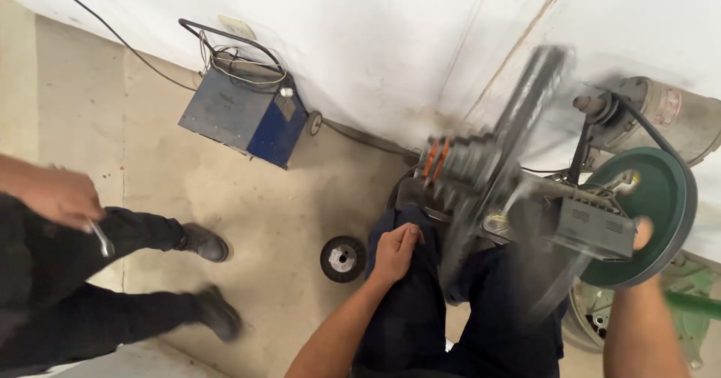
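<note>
Resting curled and empty on our dark-trousered thigh, our left hand (396,250) idles; our right hand (643,233) grips the green metal pulley wheel's (661,198) rim, cranking the blurred winding frame (511,160).

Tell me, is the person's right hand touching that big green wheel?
Touching. The head view shows the right hand laid directly on the face of the green wheel, with no gap between them.
</note>
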